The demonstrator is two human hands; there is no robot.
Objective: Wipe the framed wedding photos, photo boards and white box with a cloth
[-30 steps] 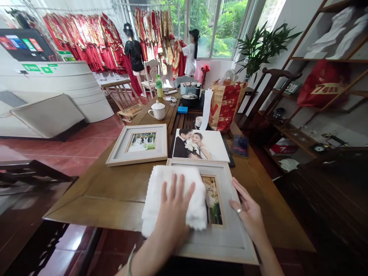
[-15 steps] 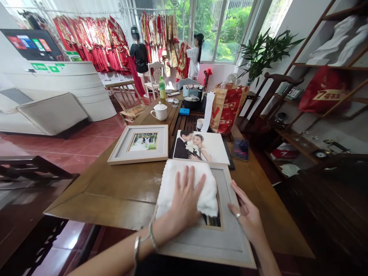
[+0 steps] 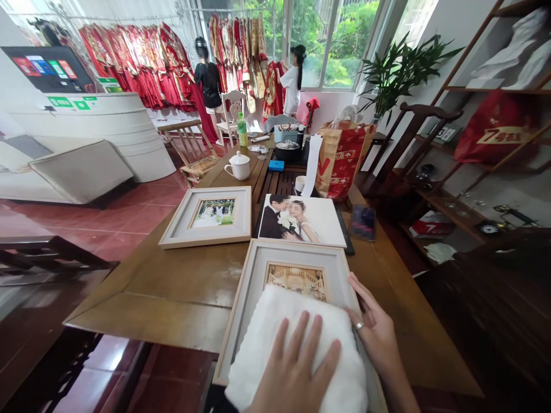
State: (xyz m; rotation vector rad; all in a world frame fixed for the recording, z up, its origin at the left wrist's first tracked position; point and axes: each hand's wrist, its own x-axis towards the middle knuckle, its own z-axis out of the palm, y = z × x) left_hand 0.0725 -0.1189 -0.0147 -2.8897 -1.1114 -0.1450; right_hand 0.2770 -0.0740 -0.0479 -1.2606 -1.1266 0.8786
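Note:
My left hand (image 3: 297,367) lies palm down with fingers spread on a folded white cloth (image 3: 253,344). The cloth covers the lower part of a light-wood picture frame (image 3: 301,245), whose near end extends past the table edge. Above the cloth, the top of a photo (image 3: 297,278) with a staircase shows inside the grey mat. My right hand (image 3: 376,330), with a ring on it, grips the frame's right side. Beyond the frame lie a wedding photo print (image 3: 322,221) and, to its left, a second framed photo (image 3: 205,241).
On the wooden table (image 3: 172,298) stand a white lidded mug (image 3: 239,167), a blue box (image 3: 276,166), a paper bag (image 3: 344,160) and a green bottle (image 3: 241,129). A phone-like dark object (image 3: 364,222) lies right. Two people are by the garment racks.
My left hand has slid the white cloth toward me, down the frame, uncovering the top of the photo. My right hand stays on the frame's right side.

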